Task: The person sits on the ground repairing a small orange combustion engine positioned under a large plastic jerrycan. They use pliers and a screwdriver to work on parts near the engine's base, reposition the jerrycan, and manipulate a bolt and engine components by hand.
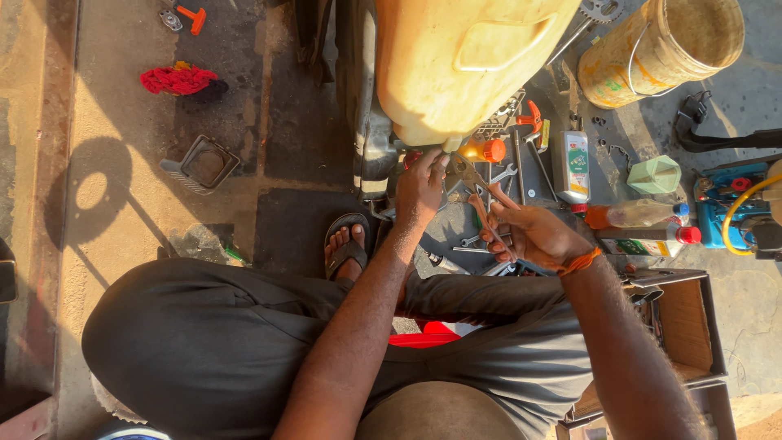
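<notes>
The person sits low on the floor, knees bent wide, so that both hands reach the underside of the large yellow plastic jerrycan-shaped tank point(456, 65) without stretching. The left hand point(419, 189) is raised to the tank's lower edge, its fingers curled closed around a small fitting there that is mostly hidden by the knuckles; it seems placed to steady the part while the other hand works. The right hand point(533, 235) is wrapped shut on the red-sleeved handles of a pair of metal pliers point(481, 195), whose nose points up and left toward the same fitting, just beside the left fingertips; whether the nose has bitten on anything cannot be told. An orange thread bracelet point(580, 262) sits on the right wrist. A spread of steel spanners point(501, 175) lies on the floor directly under the hands, near enough to swap tools without moving. A small yellow bottle with an orange cap point(481, 150) lies close to the fitting, and a white oil bottle point(573, 165) lies just right of it. A dented yellow bucket point(660, 49) stands well apart at upper right, and an open cardboard box point(683, 322) sits beside the right forearm. A sandalled foot point(346, 244) is planted near the tank's dark metal base point(371, 155).
</notes>
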Demonstrator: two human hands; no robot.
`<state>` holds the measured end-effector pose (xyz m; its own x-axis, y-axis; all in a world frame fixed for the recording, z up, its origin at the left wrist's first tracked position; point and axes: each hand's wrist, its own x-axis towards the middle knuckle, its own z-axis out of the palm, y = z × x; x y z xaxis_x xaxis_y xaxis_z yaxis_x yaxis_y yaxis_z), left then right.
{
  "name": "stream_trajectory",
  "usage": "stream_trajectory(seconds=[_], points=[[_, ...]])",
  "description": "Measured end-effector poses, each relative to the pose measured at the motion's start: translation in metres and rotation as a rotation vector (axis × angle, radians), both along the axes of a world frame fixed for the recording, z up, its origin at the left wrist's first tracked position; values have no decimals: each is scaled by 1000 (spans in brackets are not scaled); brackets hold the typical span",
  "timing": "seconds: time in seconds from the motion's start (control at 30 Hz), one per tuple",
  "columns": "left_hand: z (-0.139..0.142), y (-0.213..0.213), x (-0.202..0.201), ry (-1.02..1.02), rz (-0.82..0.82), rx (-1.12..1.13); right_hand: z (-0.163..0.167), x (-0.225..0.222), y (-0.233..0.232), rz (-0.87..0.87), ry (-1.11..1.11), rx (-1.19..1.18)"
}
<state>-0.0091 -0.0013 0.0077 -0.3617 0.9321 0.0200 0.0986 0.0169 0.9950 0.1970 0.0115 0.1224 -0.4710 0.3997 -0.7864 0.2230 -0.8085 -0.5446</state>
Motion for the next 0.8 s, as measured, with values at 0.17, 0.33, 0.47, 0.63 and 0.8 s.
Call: stream_trajectory(seconds=[0.17, 0.33, 0.47, 0.63, 0.8], points=[[-5, 1, 0, -19, -13, -99, 3, -3, -4, 0, 76, -2], [-6, 0, 1, 29, -7, -17, -6, -1, -12, 269, -311, 387], [43, -5, -6, 290, 17, -62, -20, 10, -23, 216, -322, 467], [168, -41, -62, 467, -273, -298, -44, 37, -46, 107, -320, 453], [240, -152, -180, 413, 277, 421, -94, 74, -67, -20, -80, 341]])
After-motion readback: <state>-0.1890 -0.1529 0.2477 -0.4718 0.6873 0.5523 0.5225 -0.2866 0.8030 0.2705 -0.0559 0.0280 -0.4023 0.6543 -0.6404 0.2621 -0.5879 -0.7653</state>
